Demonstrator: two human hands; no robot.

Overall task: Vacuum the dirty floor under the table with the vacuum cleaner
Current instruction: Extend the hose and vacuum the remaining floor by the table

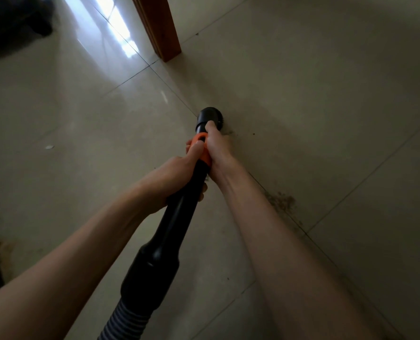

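A black vacuum wand [179, 207] with an orange collar [204, 153] runs from the ribbed grey hose [124, 322] at the bottom up to a round brush nozzle [207, 117] on the beige tiled floor. My left hand [177, 175] grips the wand just below the collar. My right hand [216, 146] grips it at the collar, fingers reaching toward the nozzle. Brown dirt [283, 201] lies along a tile joint to the right of my right forearm, and dark crumbs [231, 132] sit beside the nozzle.
A wooden table leg [159, 28] stands on the floor at the top centre. A dark blurred object [15, 23] fills the top left corner. A small white scrap [49, 147] lies on the tiles at left. Another brown stain [5, 249] shows at the left edge.
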